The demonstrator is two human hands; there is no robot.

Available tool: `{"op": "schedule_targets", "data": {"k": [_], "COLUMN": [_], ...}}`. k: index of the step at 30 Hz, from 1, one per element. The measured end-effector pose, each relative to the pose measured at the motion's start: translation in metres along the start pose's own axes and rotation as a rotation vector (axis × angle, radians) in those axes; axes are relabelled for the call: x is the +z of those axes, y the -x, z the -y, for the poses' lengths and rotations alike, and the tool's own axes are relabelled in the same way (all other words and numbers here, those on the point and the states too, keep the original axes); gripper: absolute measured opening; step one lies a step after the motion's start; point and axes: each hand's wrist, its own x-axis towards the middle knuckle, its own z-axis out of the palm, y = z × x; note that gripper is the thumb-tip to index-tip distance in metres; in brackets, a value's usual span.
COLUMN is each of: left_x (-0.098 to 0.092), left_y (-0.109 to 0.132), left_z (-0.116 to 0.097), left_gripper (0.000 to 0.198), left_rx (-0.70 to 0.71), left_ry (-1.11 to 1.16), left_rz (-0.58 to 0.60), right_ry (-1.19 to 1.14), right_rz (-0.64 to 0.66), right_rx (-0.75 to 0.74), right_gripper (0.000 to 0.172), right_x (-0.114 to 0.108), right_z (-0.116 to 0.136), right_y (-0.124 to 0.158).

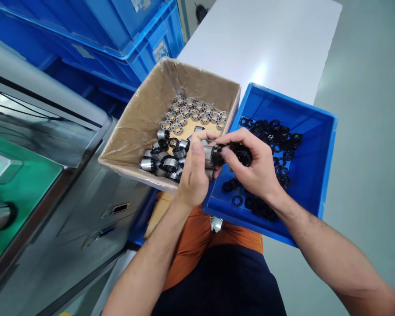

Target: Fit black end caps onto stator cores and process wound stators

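Observation:
My left hand [195, 175] is closed around silver metal cores [208, 154], which look like motor stator cores, lined up end to end. With its thumb and fingers, my right hand [258, 169] grips black plastic slotted rings [242, 154]. One black ring sits against the end face of the core, where both hands meet; whether it is fully seated I cannot tell. Below the hands, a plastic-lined cardboard box [128, 125] holds rows of bare silver cores [194, 115] and a jumbled pile of cores with black ends [164, 162]. Loose black rings [274, 134] lie in the blue bin [319, 175].
Behind the box and bin extends a white tabletop [270, 39]. Stacked blue crates [128, 48] stand at the back left. To the left is a grey metal cabinet [102, 219] beside a green work surface [29, 184] carrying a device with a green light.

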Motion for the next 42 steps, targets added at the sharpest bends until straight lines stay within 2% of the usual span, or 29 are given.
{"op": "schedule_targets", "data": {"k": [4,10,14,20,24,28,34,38,42], "left_x": [0.000,-0.001,-0.003,-0.008,-0.008,-0.009,-0.010,-0.011,-0.013], "left_y": [0.002,0.002,0.000,-0.002,-0.002,0.000,0.001,0.002,0.004], "left_z": [0.000,-0.003,-0.003,0.001,0.001,-0.001,-0.003,-0.004,-0.004], "left_gripper": [0.073,0.072,0.067,0.049,0.052,0.057,0.057,0.058,0.060], "left_rx": [0.002,-0.010,-0.024,-0.074,-0.093,-0.104,-0.116,-0.104,-0.103], "left_ry": [-0.044,-0.057,-0.021,0.016,0.007,-0.025,0.017,-0.013,-0.017], "left_rz": [-0.021,0.036,0.075,0.115,0.119,0.125,0.120,0.144,0.199], "right_ry": [-0.003,-0.021,-0.051,-0.037,-0.015,-0.088,0.060,0.060,0.160], "right_rz": [-0.041,-0.100,-0.088,-0.067,-0.095,-0.063,-0.098,-0.064,-0.055], "right_rx": [0.019,0.116,0.109,0.192,0.139,0.190,0.008,0.105,-0.107], "right_gripper": [0.014,0.008,0.008,0.009,0.009,0.008,0.010,0.009,0.014], "right_x": [0.006,0.009,0.008,0.006,0.007,0.007,0.005,0.003,-0.001], "right_z": [0.001,0.003,0.004,0.007,0.008,0.005,0.005,0.006,0.005], "right_y": [0.004,0.006,0.005,0.005,0.007,0.008,0.008,0.008,0.006]}}
